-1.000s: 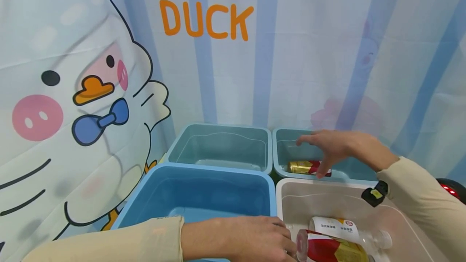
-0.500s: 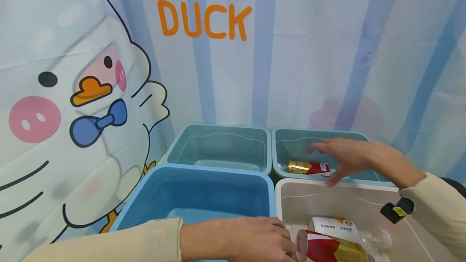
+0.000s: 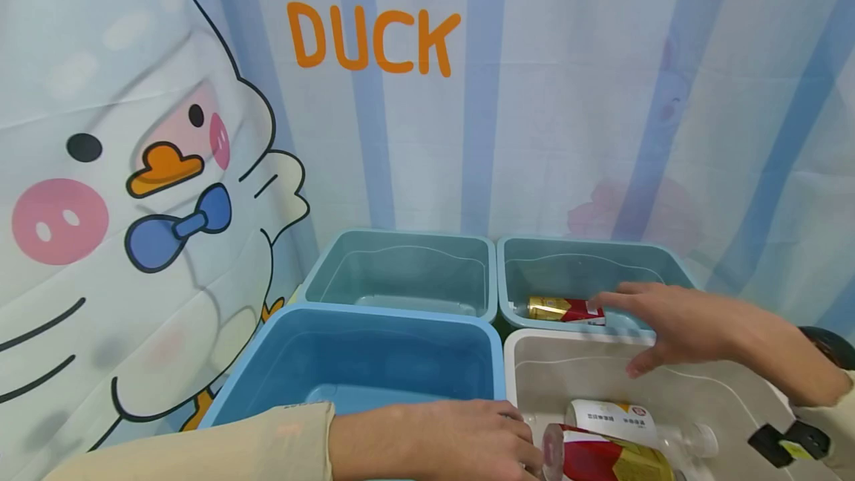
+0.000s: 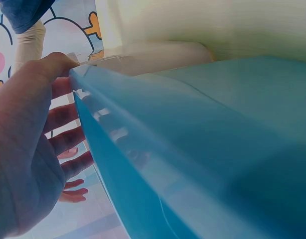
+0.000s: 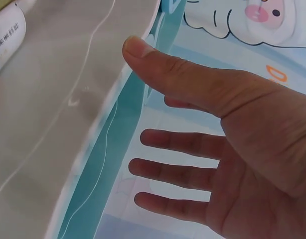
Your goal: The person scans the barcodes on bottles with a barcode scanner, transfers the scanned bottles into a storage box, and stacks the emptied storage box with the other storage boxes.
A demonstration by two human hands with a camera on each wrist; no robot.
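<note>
The backdrop is the largest item: a striped blue and white cloth printed with a cartoon duck and the orange word DUCK.

Four open bins stand in a two-by-two block in front of it, walls touching. The blue bin is at near left. The white bin is at near right. Two teal bins sit behind them, the left teal bin and the right teal bin.

The left forearm, in a cream sleeve, lies across the near edge of the blue bin. The left hand sits at the corner where the blue and white bins meet. In the left wrist view the thumb lies along the top of the blue rim and the fingers extend straight down the outer wall. The grip is open, resting flat against the bin.

The right hand hovers over the border between the white bin and the right teal bin, fingers spread and straight. The right wrist view confirms a flat, open palm beside the white rim; the grip holds nothing.

The white bin contains a clear bottle with a white label, lying on its side, and a red and gold bottle just in front of it, close to the left fingertips.

A red and gold can lies on its side on the floor of the right teal bin, just left of the right fingertips and not touching them.
</note>
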